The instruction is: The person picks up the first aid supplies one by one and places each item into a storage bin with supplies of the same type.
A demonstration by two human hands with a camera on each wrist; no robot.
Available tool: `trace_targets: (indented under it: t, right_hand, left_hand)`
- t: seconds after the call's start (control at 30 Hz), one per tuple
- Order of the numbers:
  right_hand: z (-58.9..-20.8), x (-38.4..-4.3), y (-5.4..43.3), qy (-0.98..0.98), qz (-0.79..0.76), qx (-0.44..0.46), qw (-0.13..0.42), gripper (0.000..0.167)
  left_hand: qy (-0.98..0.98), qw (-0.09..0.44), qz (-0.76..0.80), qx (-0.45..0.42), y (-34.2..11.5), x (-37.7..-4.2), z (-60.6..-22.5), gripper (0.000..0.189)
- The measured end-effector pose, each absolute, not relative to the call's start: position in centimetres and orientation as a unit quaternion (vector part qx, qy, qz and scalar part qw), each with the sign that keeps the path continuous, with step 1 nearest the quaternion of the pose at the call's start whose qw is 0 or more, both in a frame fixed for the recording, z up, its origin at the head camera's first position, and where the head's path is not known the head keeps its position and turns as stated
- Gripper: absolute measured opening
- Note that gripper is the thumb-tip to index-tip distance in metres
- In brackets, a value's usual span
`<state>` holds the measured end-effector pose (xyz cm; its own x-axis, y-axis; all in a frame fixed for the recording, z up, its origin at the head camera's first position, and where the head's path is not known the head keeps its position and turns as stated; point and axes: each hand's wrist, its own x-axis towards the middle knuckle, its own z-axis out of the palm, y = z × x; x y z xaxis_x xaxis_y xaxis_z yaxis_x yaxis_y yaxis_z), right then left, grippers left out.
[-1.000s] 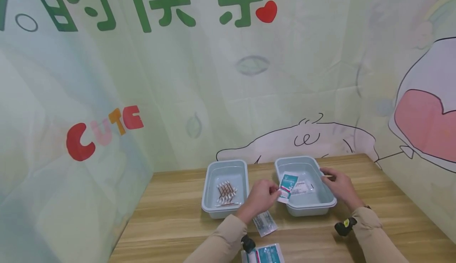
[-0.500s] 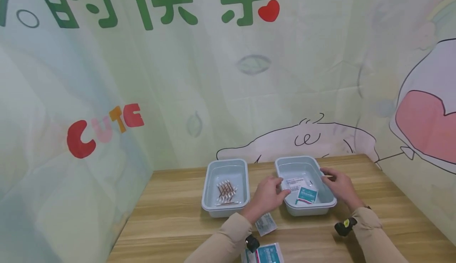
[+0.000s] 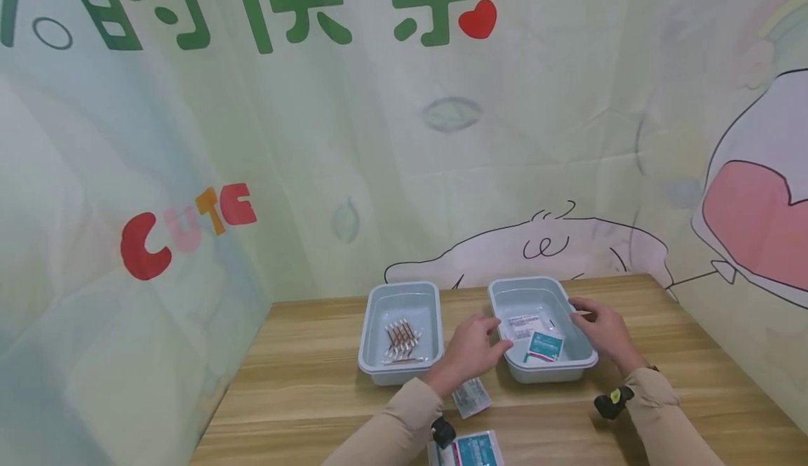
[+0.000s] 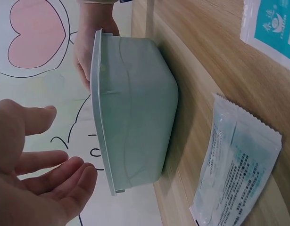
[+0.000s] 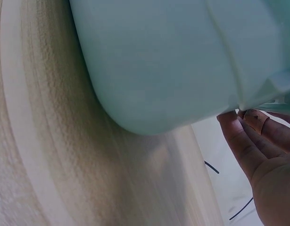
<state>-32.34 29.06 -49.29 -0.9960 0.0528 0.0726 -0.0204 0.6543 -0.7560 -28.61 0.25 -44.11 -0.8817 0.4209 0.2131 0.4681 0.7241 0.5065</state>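
A pale blue plastic tub (image 3: 549, 375) stands on the right of the table, holding a teal-and-white sachet (image 3: 544, 347) and a white printed packet (image 3: 524, 325). My left hand (image 3: 470, 350) is empty, its fingers loosely curved and spread beside the tub's left rim. On the tub's far side, my right hand (image 3: 602, 329) holds the rim between thumb and fingers; the right wrist view shows the thumb (image 5: 236, 134) against the outer wall just under the lip. Under my left wrist lies a clear-and-white printed packet (image 4: 239, 165).
To the left is a second pale blue tub (image 3: 369, 333) with a packet of brown-stemmed cotton swabs (image 3: 402, 340). A teal-and-white sachet (image 3: 476, 450) lies near the front of the wooden table (image 3: 303, 382). A printed curtain (image 3: 328, 136) hangs behind.
My left hand let go of the teal-and-white sachet, which dropped from the left rim into the right tub. The left hand's fingers opened. My right hand stayed at the rim.
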Motion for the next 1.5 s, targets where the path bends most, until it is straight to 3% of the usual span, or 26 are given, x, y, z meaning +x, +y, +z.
trace_targets:
  t: [1.2,1.5]
  right_hand:
    - [-49.0,-32.0,28.9,-0.911,0.409,-0.002,0.05,0.048]
    - [-48.9,-31.9,28.8,-0.909,0.415,-0.001,0.044,0.048]
  left_hand:
    - [-0.908,0.013,-0.294,-0.299,-2.9,-27.4,-46.0,0.044]
    - [-0.894,0.059,-0.265,-0.355,-3.6,-27.0,-47.0,0.038]
